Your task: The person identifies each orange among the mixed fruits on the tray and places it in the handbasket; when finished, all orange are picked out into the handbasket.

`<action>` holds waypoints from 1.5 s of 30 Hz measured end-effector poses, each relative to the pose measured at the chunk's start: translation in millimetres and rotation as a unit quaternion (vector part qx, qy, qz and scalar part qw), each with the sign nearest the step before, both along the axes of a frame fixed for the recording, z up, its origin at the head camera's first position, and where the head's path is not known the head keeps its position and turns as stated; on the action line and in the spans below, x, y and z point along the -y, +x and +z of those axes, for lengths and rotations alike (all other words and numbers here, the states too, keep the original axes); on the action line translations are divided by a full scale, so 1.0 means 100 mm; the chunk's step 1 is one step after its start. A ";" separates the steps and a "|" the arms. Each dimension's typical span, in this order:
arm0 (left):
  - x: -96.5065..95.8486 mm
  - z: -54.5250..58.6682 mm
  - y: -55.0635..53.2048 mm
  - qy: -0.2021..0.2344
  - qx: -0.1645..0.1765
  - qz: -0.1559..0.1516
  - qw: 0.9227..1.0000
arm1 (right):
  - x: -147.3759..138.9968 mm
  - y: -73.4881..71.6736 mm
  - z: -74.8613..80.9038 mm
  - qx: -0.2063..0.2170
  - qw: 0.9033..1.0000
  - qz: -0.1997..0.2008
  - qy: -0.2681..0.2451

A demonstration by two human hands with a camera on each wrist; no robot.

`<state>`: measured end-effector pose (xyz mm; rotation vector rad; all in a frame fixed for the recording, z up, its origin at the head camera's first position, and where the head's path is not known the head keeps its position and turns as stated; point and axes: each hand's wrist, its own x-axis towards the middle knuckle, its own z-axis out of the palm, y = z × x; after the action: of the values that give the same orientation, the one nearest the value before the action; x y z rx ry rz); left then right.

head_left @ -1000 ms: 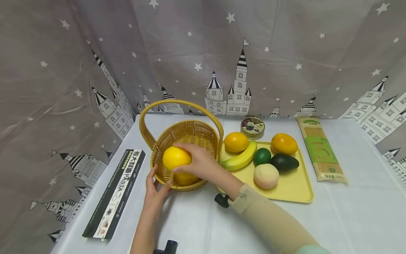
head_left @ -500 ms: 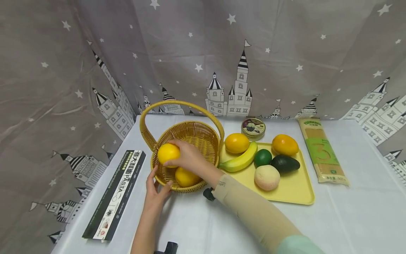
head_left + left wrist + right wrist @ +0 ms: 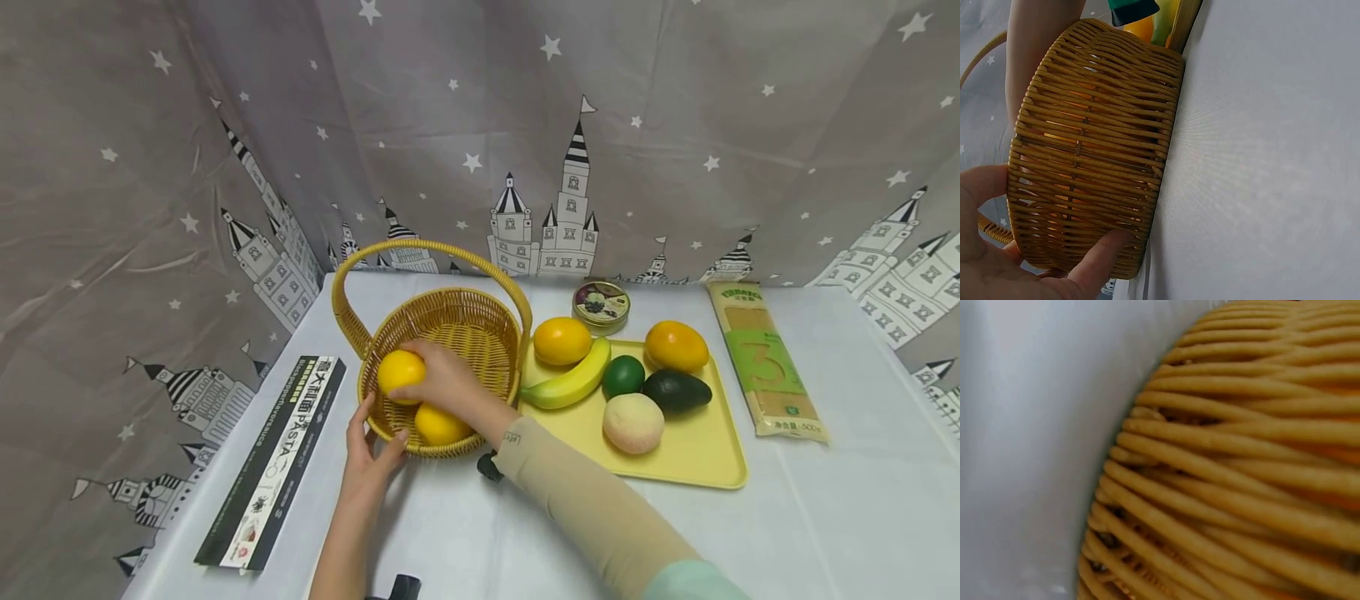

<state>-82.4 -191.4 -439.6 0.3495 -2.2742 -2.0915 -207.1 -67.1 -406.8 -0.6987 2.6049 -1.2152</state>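
Inside the wicker basket, my right hand grips a round yellow-orange fruit near the left wall. A second yellow-orange fruit lies in the basket below my right wrist. My left hand holds the basket's front left side. In the left wrist view, the left thumb presses on the woven wall, and another finger touches the rim. The right wrist view shows only the basket's woven side and white cloth, with the right hand out of sight.
Right of the basket, a yellow tray bears a banana, an avocado, a peach, a green fruit and two yellow-orange fruits. A round tin, a noodle pack and a pasta box lie around. The basket handle arches up.
My right hand has moved left and slightly lower in the basket with the gripped fruit, uncovering more of the second fruit. The left hand stays at the basket's side.
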 end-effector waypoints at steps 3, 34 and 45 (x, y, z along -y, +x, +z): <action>-0.01 0.00 0.00 -0.001 -0.001 0.001 1.000 | 0.00 0.00 -0.02 -0.002 1.000 0.012 0.004; 0.00 0.00 0.01 -0.014 -0.005 0.002 1.000 | -0.28 0.11 0.12 -0.047 0.998 0.041 0.029; 0.00 -0.01 0.00 -0.009 -0.011 0.002 1.000 | -0.65 0.25 0.37 -0.104 0.994 0.040 0.010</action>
<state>-82.1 -190.9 -440.2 0.3281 -2.2773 -2.0612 -182.2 -1.9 -369.4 -0.9648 2.7189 -1.1476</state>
